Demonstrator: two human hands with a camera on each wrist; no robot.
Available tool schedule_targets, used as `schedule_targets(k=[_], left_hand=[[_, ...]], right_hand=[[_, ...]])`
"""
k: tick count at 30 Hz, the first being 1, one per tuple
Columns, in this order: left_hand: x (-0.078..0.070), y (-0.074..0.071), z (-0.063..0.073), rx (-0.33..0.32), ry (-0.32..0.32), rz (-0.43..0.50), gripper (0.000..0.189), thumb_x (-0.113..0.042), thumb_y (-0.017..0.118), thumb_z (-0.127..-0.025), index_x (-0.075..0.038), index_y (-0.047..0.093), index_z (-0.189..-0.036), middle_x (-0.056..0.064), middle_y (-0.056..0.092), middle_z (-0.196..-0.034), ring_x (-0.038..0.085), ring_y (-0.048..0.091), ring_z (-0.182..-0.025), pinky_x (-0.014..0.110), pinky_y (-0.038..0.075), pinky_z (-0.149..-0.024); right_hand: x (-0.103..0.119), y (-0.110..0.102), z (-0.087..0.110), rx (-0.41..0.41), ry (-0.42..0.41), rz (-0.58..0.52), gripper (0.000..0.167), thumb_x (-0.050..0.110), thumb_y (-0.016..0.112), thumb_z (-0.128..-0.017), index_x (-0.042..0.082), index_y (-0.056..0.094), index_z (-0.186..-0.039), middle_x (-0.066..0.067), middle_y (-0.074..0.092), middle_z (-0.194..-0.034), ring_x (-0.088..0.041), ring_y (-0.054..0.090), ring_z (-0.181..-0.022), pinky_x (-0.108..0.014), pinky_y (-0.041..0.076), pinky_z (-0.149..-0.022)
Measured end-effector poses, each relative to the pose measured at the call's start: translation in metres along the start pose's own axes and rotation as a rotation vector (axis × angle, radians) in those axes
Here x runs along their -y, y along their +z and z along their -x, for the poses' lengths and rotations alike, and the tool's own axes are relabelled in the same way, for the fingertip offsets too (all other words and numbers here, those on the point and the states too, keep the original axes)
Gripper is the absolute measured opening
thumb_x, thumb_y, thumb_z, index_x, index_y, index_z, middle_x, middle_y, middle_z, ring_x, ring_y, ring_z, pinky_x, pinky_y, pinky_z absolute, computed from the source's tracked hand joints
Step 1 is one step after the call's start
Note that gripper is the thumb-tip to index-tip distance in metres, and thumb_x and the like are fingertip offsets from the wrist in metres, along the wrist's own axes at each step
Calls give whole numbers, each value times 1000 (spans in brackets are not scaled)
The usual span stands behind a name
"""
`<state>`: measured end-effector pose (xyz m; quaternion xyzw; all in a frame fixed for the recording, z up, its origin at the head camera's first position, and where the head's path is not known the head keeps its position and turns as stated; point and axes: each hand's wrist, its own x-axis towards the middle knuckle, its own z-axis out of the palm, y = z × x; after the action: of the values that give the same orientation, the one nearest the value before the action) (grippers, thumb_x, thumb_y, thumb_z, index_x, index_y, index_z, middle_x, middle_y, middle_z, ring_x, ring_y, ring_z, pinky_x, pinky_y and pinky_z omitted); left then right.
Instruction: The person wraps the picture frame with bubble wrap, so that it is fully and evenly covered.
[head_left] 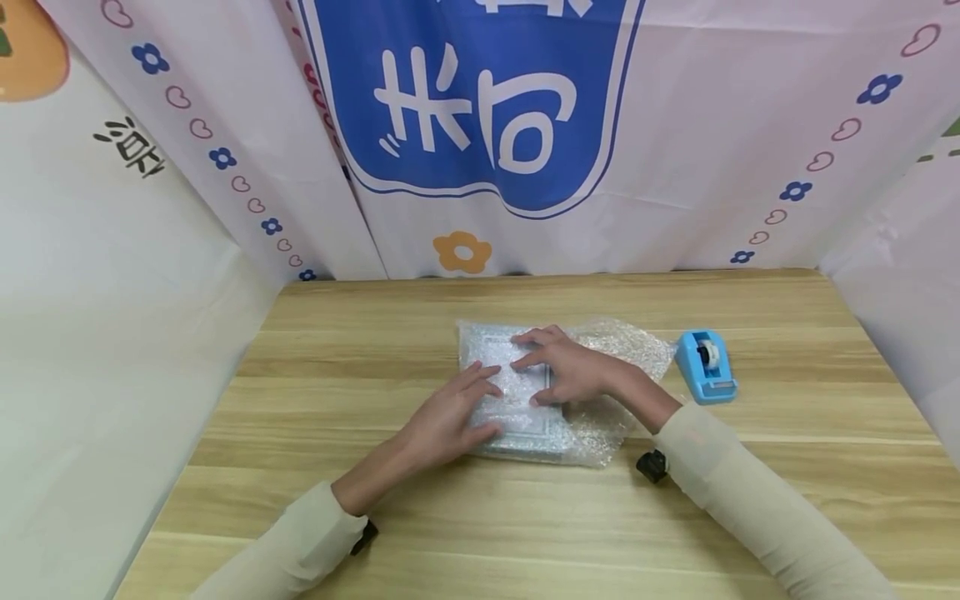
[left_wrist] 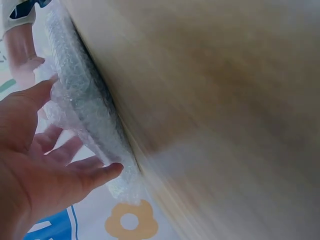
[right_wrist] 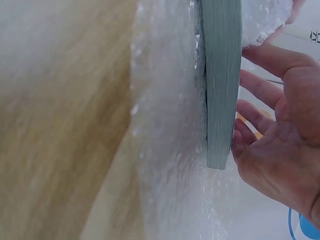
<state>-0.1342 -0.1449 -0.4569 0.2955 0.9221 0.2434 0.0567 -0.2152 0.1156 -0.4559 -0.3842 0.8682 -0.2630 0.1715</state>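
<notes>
A flat, rectangular, frame-like item (head_left: 525,421) with a pale, bordered face lies on the table, partly covered in clear bubble wrap (head_left: 626,340). Its grey-green side edge (right_wrist: 222,90) is bare in the right wrist view. My left hand (head_left: 446,417) rests on the wrapped left part, fingers spread and thumb near the front. From the right, my right hand (head_left: 577,367) touches the top face with spread, slightly bent fingers. Loose wrap extends rightward under the right wrist. In the left wrist view, bubble wrap (left_wrist: 82,85) covers the item's side.
A blue tape dispenser (head_left: 707,367) with a roll in it stands right of the loose wrap, close to its edge. The wooden table (head_left: 337,367) meets a printed white cloth (head_left: 675,192) at the back, with white cloth at both sides.
</notes>
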Motion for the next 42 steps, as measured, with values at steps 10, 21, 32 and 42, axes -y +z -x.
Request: schedule_targets(k=[10,21,32,42], left_hand=[[5,1,3,148,-55,87,83,-37,70,-105,-1,30,-168,11,18,-181,38,9,-169,60,23,-133],[3,-3,2,175,-70,41,86,-38,74,-103,-2,30,-168,10,18,-180,36,10,-169,58,22,-134],[11,-5,3,206,-39,136,87,-43,70,-105,-2,28,-169,9,15,-182,35,5,-170,59,18,-135],[18,-18,-3,157,-68,216,75,-32,68,-107,0,35,-166,15,20,-180,40,17,-167,63,22,-133]], right_hand=[[-1,-1,1,7,-13,-42,60,43,76,-98,9,66,-147,-16,36,-173,-42,30,-158,-68,29,-128],[3,1,0,36,43,-21,94,61,91,-78,11,62,-151,-12,29,-177,-39,24,-162,-66,29,-129],[4,1,1,32,21,9,98,50,98,-73,8,59,-152,-16,29,-176,-43,23,-162,-66,28,-130],[5,-2,1,70,22,-4,96,42,98,-74,8,57,-154,-16,25,-178,-43,22,-162,-67,26,-130]])
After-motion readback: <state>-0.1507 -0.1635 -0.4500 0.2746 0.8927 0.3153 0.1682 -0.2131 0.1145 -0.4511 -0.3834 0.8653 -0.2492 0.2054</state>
